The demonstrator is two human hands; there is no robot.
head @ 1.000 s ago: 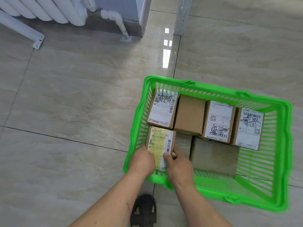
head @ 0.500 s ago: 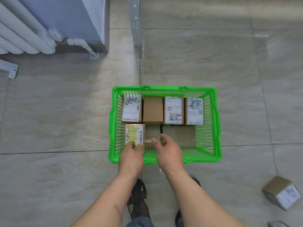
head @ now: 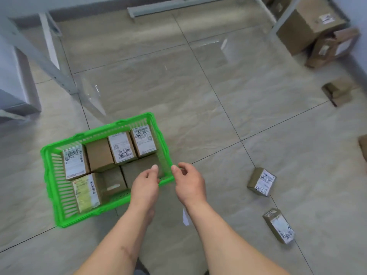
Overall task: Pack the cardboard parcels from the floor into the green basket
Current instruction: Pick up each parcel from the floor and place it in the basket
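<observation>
Both hands empty, fingers loosely curled, gripping nothing: left hand [head: 146,183] over the near right corner of the green basket [head: 59,211], right hand [head: 189,182] just outside its rim. Basket approx. half packed w/ seven parcels, incl. yellow-label parcel [head: 86,192]. Left on the floor to the right: near parcel [head: 279,226], second parcel [head: 261,181], far parcel [head: 337,92]. Prob. next: reach right.
</observation>
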